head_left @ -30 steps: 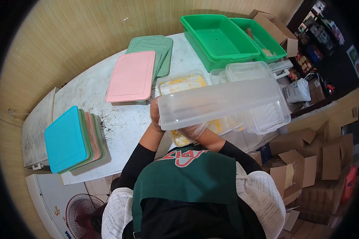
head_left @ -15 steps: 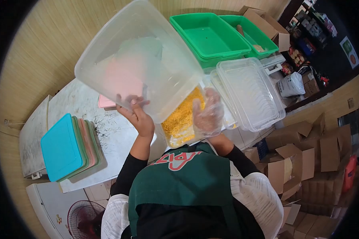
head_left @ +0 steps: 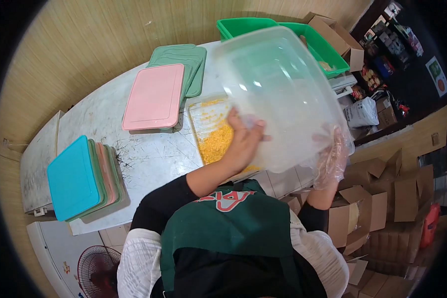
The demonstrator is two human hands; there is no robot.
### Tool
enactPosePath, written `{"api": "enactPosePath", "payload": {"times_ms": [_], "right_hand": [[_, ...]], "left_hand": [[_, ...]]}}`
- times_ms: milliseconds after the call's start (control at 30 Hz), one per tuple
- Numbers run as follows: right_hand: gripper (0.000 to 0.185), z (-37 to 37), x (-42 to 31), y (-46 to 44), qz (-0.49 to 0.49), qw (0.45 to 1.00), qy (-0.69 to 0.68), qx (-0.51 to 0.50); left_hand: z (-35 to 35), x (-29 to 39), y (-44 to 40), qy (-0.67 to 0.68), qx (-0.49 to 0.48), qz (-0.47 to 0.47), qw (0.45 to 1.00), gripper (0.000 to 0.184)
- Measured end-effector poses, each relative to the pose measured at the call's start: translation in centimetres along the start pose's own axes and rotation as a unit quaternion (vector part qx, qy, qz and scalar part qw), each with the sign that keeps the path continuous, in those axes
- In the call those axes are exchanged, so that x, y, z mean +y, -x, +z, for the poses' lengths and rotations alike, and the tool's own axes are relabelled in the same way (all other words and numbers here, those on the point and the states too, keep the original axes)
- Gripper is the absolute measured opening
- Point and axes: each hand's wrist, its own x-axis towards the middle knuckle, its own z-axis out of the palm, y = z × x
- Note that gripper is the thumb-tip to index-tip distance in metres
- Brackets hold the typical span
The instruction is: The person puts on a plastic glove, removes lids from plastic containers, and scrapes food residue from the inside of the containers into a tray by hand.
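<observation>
A large translucent plastic container [head_left: 288, 94] is tilted up over the right part of the table. My bare left hand [head_left: 244, 141] grips its near left edge. In a clear plastic glove, my right hand [head_left: 331, 158] holds its near right side, with the fingers seen through the plastic. Just left of the container, partly behind my left hand, lies a tray [head_left: 189, 116] with yellow crumbs [head_left: 216, 144] spread in it. The container hides the tray's right part.
Pink lid [head_left: 154, 97] and green lids [head_left: 196, 74] lie at the back of the table [head_left: 144, 159]. A stack topped by a blue lid [head_left: 74, 179] sits at the left. Green bins [head_left: 328, 52] stand at the back right; cardboard boxes [head_left: 362, 208] fill the floor at right.
The container has swung from left to right, uncovering the lids and covering the clear containers. My left hand moved right with it. My right hand left the crumb tray and took the container's right side.
</observation>
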Motion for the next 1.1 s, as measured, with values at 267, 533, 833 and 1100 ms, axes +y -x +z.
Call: {"api": "enactPosePath", "payload": {"times_ms": [267,533,833,1100], "right_hand": [[0.039,-16.5,0.6,-4.2,-0.166,0.963,0.205,0.053],[0.028,-22.8,3.8,-9.4,-0.001,0.985,0.074,0.153],[0.052,-19.3,5.7,-14.3,0.078,0.751,0.611,0.237],[0.060,-15.8,2.5,-12.9,0.124,0.755,0.588,0.262]], "left_hand": [[-0.7,-0.3,-0.8,-0.163,-0.201,-0.007,0.966,0.046],[-9.8,6.1,3.0,-0.097,0.016,-0.024,0.995,0.027],[-20.5,15.2,15.7,-0.575,0.493,0.229,0.611,0.026],[-23.2,13.6,21.1,-0.774,0.480,-0.068,0.408,0.036]]}}
